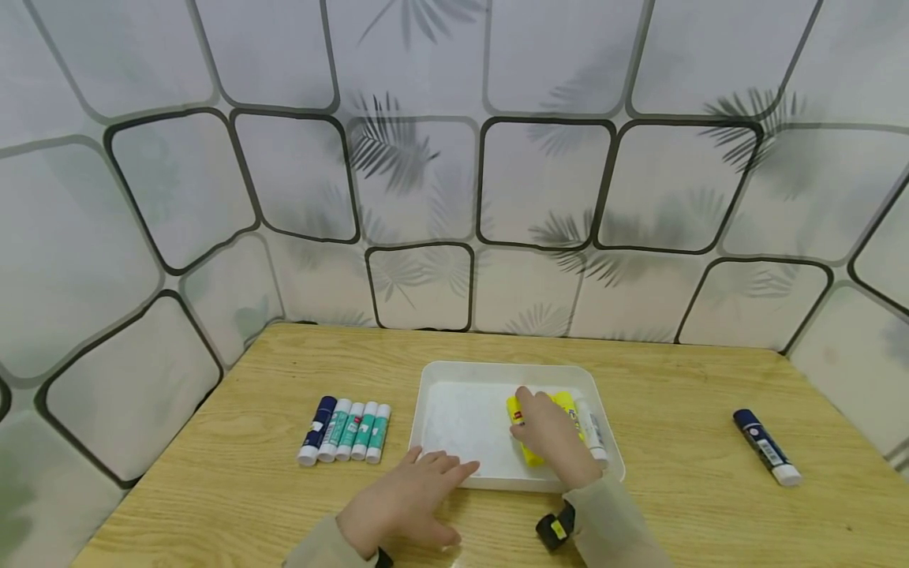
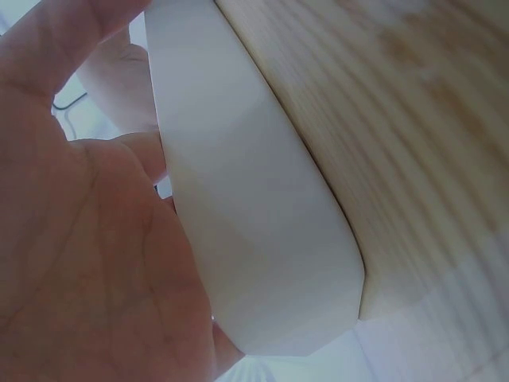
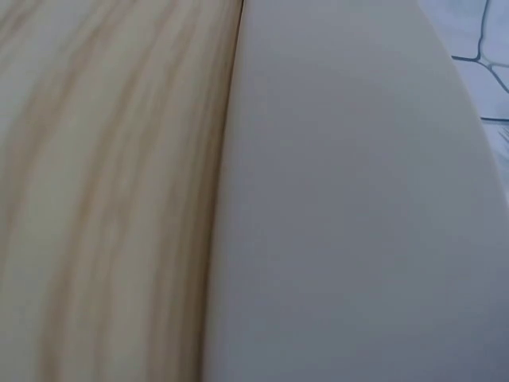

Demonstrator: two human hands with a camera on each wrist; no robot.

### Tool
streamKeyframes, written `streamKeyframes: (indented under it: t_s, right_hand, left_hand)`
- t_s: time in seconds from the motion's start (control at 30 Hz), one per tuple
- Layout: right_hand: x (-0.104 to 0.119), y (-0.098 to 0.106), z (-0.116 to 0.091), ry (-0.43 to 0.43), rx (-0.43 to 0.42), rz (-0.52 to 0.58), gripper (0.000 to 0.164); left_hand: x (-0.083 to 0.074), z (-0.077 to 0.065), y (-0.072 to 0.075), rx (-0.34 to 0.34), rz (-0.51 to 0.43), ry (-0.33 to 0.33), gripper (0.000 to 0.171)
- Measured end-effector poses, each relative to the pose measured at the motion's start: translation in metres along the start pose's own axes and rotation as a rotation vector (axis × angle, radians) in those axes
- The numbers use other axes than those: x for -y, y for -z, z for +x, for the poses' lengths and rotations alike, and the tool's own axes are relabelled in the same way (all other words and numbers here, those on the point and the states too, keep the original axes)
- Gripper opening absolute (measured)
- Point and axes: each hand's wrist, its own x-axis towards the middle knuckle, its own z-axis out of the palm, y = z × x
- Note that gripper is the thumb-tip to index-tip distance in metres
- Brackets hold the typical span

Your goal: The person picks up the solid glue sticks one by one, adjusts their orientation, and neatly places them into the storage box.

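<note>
A white tray (image 1: 458,414) lies on the wooden table. In its right part, my right hand (image 1: 550,434) pinches a yellow glue stick (image 1: 531,456), whose middle is covered by the fingers. Just right of that are another yellow stick (image 1: 566,401) and a white glue stick (image 1: 592,430) along the tray's right wall. My left hand (image 1: 408,501) is spread with fingers extended at the tray's front left corner. The left wrist view has its palm (image 2: 87,231) beside the tray's outer wall (image 2: 246,175). The right wrist view shows only wall and table, not the hand.
Left of the tray, a dark blue glue stick (image 1: 317,430) lies in a row with several green and white glue sticks (image 1: 353,431). A separate dark blue glue stick (image 1: 767,447) lies far to the right. A patterned curtain (image 1: 419,197) stands behind the table.
</note>
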Motion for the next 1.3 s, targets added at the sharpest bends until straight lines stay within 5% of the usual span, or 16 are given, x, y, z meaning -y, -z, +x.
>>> streamKeyframes:
  t_s: [1.3]
  right_hand:
    - [-0.0085,0.0064,-0.0012,-0.001,-0.041,-0.026,0.043]
  left_hand:
    - [-0.0001,-0.0007,-0.0001,0.011,-0.013,0.009,0.076]
